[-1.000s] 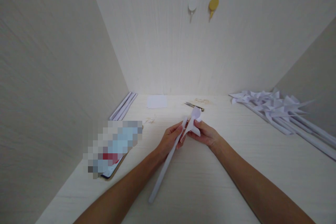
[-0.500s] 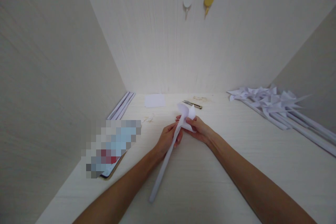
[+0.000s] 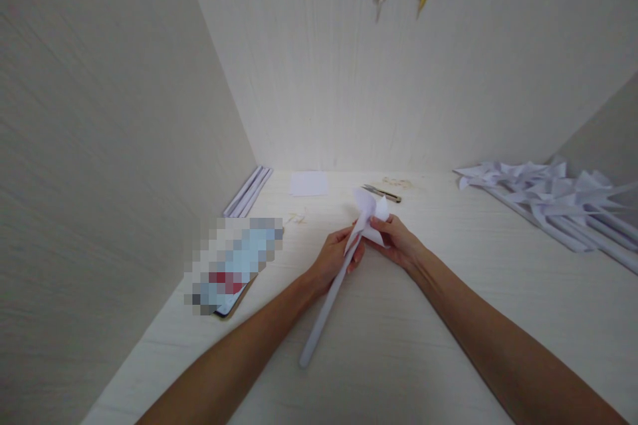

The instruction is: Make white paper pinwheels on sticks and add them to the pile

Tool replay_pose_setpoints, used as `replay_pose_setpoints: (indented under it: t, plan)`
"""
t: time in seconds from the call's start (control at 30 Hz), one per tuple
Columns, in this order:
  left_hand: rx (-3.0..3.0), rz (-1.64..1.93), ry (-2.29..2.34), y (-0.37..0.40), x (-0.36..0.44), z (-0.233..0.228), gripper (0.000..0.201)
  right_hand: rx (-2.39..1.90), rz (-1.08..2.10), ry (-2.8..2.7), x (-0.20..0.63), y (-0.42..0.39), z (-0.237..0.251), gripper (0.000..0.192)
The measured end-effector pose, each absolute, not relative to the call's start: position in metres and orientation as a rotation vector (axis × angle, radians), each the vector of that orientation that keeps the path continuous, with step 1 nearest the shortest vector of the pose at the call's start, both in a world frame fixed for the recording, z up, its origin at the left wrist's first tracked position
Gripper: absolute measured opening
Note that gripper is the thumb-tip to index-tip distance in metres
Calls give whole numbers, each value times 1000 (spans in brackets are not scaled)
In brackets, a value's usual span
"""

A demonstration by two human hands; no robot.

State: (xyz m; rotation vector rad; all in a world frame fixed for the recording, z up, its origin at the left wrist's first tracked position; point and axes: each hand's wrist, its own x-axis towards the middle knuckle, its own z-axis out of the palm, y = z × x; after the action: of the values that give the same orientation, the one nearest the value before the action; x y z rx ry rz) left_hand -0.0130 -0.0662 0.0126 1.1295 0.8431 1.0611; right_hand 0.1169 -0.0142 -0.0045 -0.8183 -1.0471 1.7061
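At the table's centre, the left hand (image 3: 335, 257) grips a rolled paper stick (image 3: 329, 299) upright-tilted — steadying it — while the right hand (image 3: 399, 242), at 3 o'clock, pinches the folded paper head (image 3: 369, 212) against its tip.

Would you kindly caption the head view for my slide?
Left hand grips a rolled paper stick; right hand holds the folded paper pinwheel head.

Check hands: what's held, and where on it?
Left hand grips the rolled paper stick near its top end; right hand pinches the folded paper head at its base.
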Motion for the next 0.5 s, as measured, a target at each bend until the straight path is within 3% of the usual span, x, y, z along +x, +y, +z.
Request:
replay_pose_setpoints:
  t: [0.5]
  plan:
    - [844, 1025, 809, -64, -14, 15, 23, -656, 1882, -1037, 113, -19, 4, 32]
